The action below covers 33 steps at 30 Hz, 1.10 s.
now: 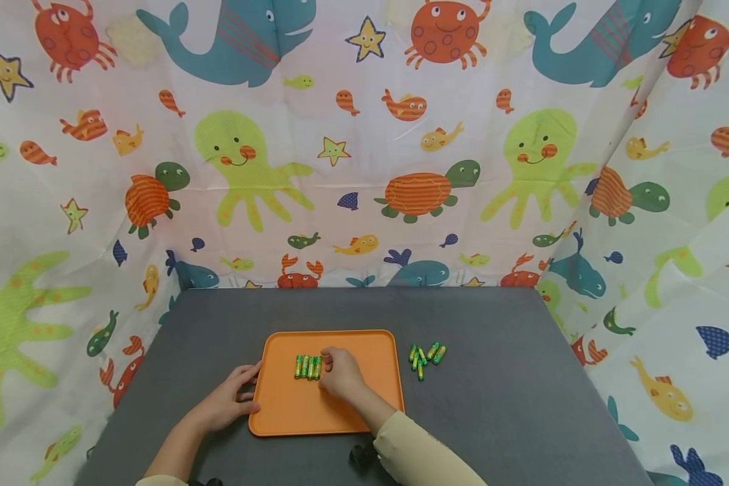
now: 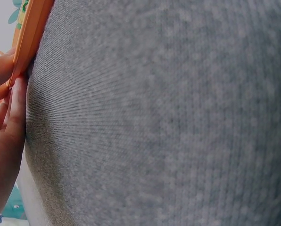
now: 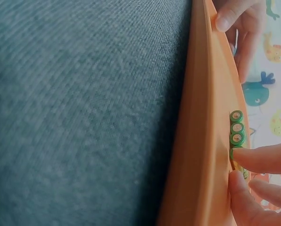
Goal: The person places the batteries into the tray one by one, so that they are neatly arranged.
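Observation:
An orange tray (image 1: 298, 412) lies on the grey table. Several green-and-yellow batteries (image 1: 304, 366) stand side by side in a row on it, left of its middle. My right hand (image 1: 342, 374) is at the row's right end; in the right wrist view its thumb and finger (image 3: 268, 160) pinch a battery there, partly covering it. With thumb on the rim and fingers against the side, my left hand (image 1: 225, 398) grips the tray's left edge, as the left wrist view also shows at the tray edge (image 2: 31, 35).
To the right of the tray, several loose batteries (image 1: 440, 355) lie in a small scattered group on the grey table (image 1: 498, 405). A curtain (image 1: 352, 196) printed with sea animals hangs behind the table and along both sides.

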{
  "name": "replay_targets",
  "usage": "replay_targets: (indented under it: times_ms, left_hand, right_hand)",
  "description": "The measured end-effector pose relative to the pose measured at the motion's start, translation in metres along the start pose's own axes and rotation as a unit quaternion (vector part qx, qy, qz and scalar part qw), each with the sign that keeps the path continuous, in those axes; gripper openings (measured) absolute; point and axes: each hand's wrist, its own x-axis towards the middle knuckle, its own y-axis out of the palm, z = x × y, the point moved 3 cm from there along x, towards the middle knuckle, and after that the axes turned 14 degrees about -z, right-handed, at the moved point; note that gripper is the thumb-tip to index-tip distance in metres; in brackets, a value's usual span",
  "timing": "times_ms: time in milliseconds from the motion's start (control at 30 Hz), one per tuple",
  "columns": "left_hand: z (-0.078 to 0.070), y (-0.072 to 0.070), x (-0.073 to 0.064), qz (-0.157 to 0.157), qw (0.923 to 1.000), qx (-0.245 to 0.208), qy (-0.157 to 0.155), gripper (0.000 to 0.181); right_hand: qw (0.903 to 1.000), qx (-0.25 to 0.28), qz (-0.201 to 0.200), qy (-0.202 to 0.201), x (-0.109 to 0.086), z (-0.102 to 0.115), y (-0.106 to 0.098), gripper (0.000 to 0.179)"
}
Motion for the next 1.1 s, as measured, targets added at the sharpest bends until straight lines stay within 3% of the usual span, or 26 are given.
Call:
replay_targets:
  times_ms: [333, 533, 833, 1100]
  left_hand:
    - [0.0, 0.0, -0.004, -0.006, 0.9998, 0.016, 0.006, 0.097]
    - [-0.001, 0.0, -0.004, -0.003, 0.9999, 0.007, 0.008, 0.097]
    - [-0.002, -0.001, -0.003, -0.004, 0.9998, 0.017, 0.01, 0.096]
    - [0.0, 0.0, -0.002, -0.006, 0.9998, 0.017, -0.003, 0.097]
  right_hand:
    - [0.9999, 0.009, 0.011, -0.003, -0.002, -0.001, -0.012, 0.066]
    - [0.999, 0.016, -0.025, -0.034, 0.002, -0.005, -0.036, 0.064]
    - [0.9959, 0.052, -0.048, -0.057, 0.005, -0.01, -0.074, 0.061]
    - [0.9903, 0.047, -0.116, -0.062, 0.004, -0.019, -0.113, 0.057]
